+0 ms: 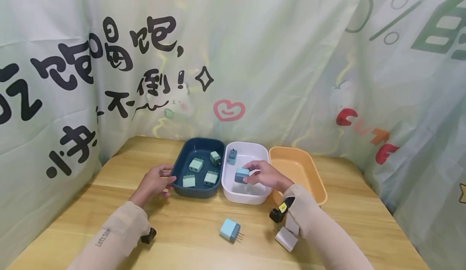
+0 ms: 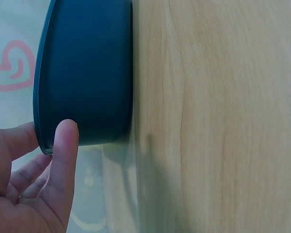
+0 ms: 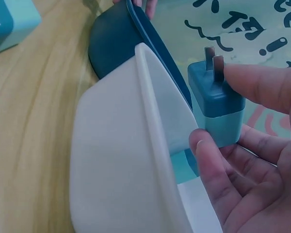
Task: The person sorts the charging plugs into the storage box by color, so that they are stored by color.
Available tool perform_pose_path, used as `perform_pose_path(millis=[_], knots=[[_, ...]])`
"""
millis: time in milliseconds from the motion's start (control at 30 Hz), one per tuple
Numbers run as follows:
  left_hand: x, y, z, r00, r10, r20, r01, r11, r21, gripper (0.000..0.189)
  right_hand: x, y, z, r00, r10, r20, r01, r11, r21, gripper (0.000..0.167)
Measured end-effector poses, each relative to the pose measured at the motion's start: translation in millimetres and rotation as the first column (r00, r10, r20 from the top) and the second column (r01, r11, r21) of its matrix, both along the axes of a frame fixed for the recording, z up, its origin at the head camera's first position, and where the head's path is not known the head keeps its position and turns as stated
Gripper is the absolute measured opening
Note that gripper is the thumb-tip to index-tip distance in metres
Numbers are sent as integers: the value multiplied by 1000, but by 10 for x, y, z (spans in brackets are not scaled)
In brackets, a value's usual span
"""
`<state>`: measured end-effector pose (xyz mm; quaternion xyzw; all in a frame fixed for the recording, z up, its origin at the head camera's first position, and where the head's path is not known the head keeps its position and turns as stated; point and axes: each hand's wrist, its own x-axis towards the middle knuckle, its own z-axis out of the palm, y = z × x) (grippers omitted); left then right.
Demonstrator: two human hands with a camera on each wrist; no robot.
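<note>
My right hand (image 1: 267,175) holds a two-tone blue charger plug (image 1: 242,175) over the white tray (image 1: 245,199). In the right wrist view, the held plug's two metal prongs stick up, with fingers at its sides. Inside the white tray lies another blue plug (image 1: 232,157). At the left, my left hand (image 1: 155,183) grips the rim of the dark blue tray (image 1: 198,192); in the left wrist view, fingers (image 2: 65,145) lie on both sides of that rim. Several pale green plugs (image 1: 196,165) are in the dark blue tray.
A yellow-orange tray (image 1: 320,185) stands to the right, touching the white one. On the table's near side lies a blue plug (image 1: 230,230). White plugs (image 1: 286,239) lie below the right forearm, partly hidden. A printed curtain (image 1: 276,80) hangs behind the wooden table (image 1: 182,237).
</note>
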<state>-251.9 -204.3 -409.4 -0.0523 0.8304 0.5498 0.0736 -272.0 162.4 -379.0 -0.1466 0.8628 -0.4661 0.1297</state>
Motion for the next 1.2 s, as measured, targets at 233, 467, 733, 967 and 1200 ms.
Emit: perform_pose_path(millis=[233, 467, 733, 967, 1200], knots=[[-21, 6, -12, 1000, -2, -14, 2, 1000, 6, 48, -110, -16, 11, 999, -31, 9, 31, 1000, 6, 33], [-34, 7, -11, 1000, 0, -15, 0, 1000, 1, 48, -233, -12, 14, 1000, -10, 12, 10, 1000, -3, 34], [-13, 1, -17, 1000, 6, -5, -6, 1000, -7, 48, -373, -10, -65, 1000, 1, 18, 0, 999, -40, 35], [-18, -3, -11, 1000, 7, -8, -7, 1000, -3, 48, -514, -23, -99, 999, -27, 39, 28, 999, -20, 41], [-16, -4, -15, 1000, 12, -4, -12, 1000, 4, 47, -592, -31, -118, 996, -67, 50, 67, 998, 5, 44]])
